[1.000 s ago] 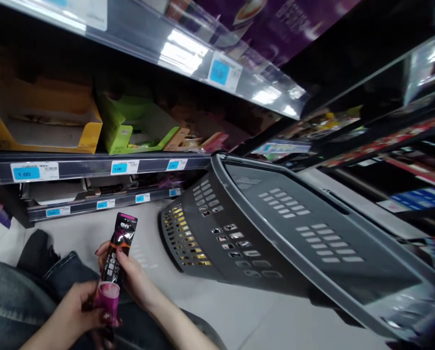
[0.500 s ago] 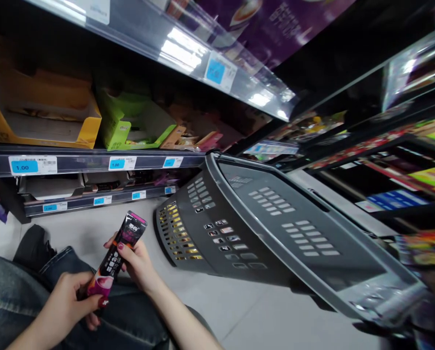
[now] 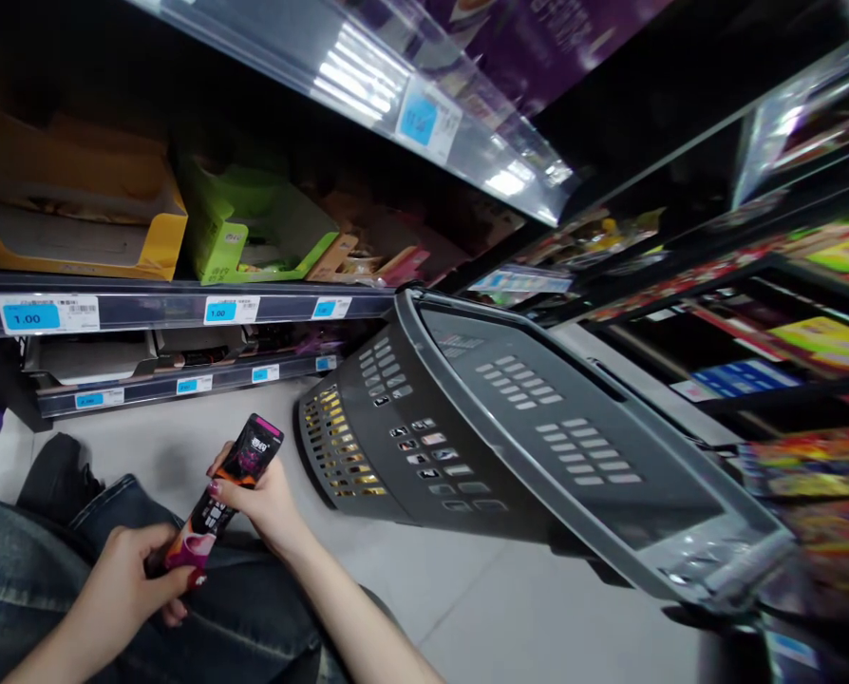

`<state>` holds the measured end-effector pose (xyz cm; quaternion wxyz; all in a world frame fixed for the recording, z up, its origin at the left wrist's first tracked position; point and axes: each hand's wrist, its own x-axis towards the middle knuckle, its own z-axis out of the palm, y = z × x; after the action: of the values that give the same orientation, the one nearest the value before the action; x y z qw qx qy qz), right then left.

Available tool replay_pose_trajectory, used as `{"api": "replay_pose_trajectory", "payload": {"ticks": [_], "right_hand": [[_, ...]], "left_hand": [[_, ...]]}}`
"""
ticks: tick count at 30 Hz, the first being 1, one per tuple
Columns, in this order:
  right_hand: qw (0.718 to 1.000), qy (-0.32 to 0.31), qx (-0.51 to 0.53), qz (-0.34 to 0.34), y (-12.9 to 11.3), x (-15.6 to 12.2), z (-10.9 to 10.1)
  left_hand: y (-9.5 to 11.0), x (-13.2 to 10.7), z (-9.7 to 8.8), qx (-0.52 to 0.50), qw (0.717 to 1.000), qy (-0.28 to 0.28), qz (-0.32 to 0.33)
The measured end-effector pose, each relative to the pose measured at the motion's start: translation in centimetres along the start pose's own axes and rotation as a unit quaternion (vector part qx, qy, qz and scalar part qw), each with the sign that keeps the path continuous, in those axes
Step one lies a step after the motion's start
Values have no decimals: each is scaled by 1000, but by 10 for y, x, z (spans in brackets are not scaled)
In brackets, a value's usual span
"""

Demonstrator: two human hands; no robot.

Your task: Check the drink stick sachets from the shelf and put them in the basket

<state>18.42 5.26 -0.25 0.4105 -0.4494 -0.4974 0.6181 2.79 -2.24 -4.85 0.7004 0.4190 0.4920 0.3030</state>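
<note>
A slim black drink-mix packet (image 3: 215,508) with pink and orange print slants between my two hands, above my lap. My left hand (image 3: 136,579) grips its lower end, thumb on the front beside a printed pink cup. Farther up, my right hand (image 3: 264,499) holds the other end between thumb and fingers. The packet's top end, with a pink band, sticks out past the right fingers. Part of its back is hidden by both hands.
A grey shopping basket (image 3: 460,475) stands on the floor to the right, yellow items showing through its slots. Ahead, a low shelf (image 3: 146,309) carries a yellow box (image 3: 160,242) and a green box (image 3: 217,247). An upper shelf edge (image 3: 367,85) juts out overhead.
Both hands still hold the packet, its upper end tilted slightly further right. The view has shifted a little, so the shelf and basket appear further left.
</note>
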Motion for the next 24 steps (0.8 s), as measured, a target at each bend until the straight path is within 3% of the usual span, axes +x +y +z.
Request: {"api": "replay_pose_trajectory", "payload": {"ticks": [3,5,7,9,11,14,18,24], "right_hand": [[1000,7,24,6,1,0,-2],[999,18,47,9,1,0,-2],[998,27,61,10,3,-1,-2],[998,23,64,11,4,-1,-2],[998,9,64,19,4,-1,-2],[994,-23,104,17,1,-1,-4],[987,-28,159,-8,-5,-1,-7],[990,-3,143,-7,-7,-1,-7]], "left_hand": [[0,-1,-3,-1,999,17,45],[3,-3,-5,-77,995,-8,65],[6,-6,-4,-225,970,-90,16],[8,-8,-2,-347,916,-182,-80],[8,-8,0,-385,889,-211,-130],[7,-4,1,-346,927,-124,-81],[5,4,-2,-159,987,4,24],[4,3,-1,-58,994,70,52]]}}
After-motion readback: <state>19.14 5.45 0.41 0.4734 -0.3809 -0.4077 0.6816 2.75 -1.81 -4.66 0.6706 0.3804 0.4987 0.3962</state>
